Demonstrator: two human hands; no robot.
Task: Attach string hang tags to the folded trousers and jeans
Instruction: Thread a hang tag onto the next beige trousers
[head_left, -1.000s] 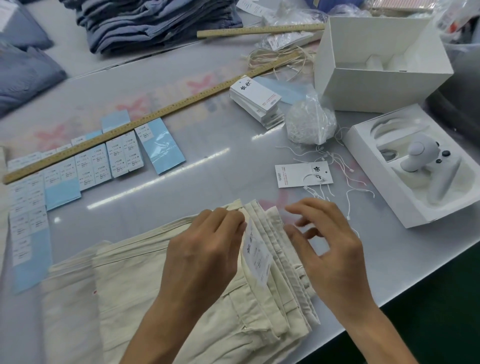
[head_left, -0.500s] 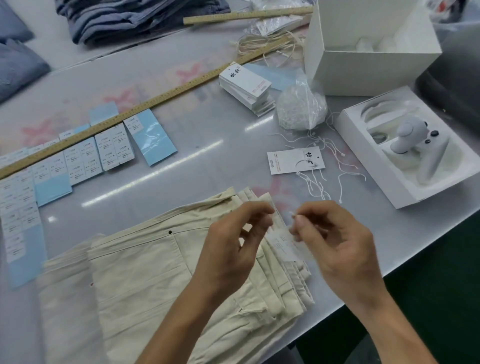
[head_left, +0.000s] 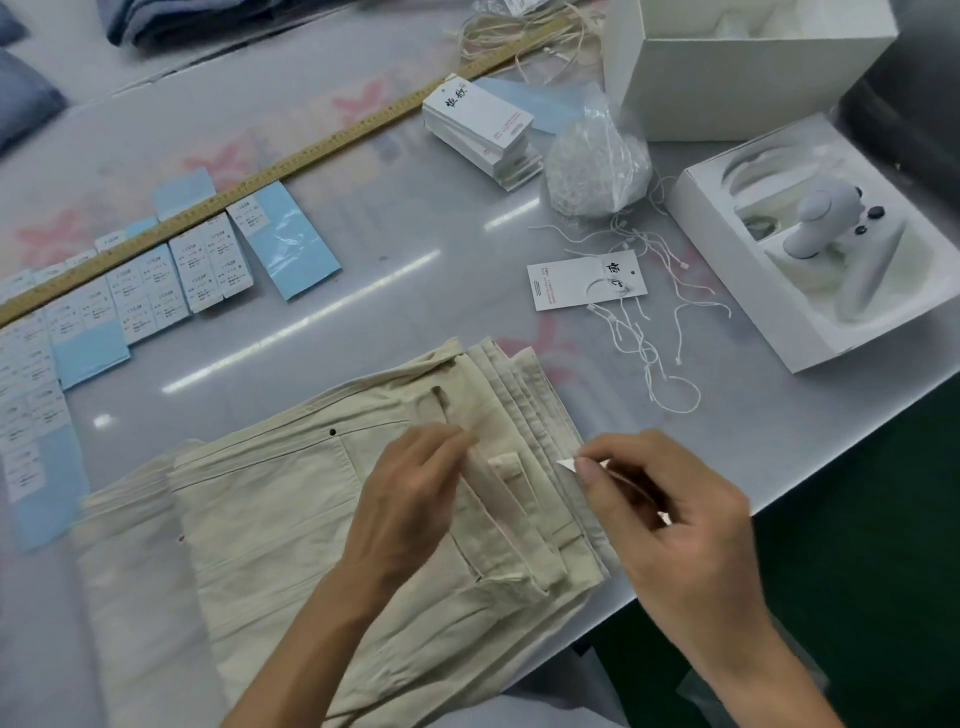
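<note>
A stack of folded cream trousers (head_left: 291, 519) lies at the table's near edge, waistbands to the right. My left hand (head_left: 410, 499) rests over the top pair's waistband, its fingertips pinched together near a belt loop (head_left: 506, 467). My right hand (head_left: 670, 525) hovers at the stack's right edge and pinches a white hang tag (head_left: 569, 464), mostly hidden under the fingers. A single tag (head_left: 584, 280) lies beyond among loose white strings (head_left: 639, 343). A stack of hang tags (head_left: 480, 130) sits farther back.
A clear bag of strings (head_left: 597, 166) stands beside an open white box (head_left: 737, 73). A white tray holding a controller (head_left: 831, 239) is at the right. A long ruler (head_left: 270, 171) crosses label sheets (head_left: 156, 291) at the left. Blue jeans (head_left: 171, 21) are piled far back.
The tag has come off the waistband into my right hand, which moved right. My left hand lowered onto the top pair's waistband near the belt loop.
</note>
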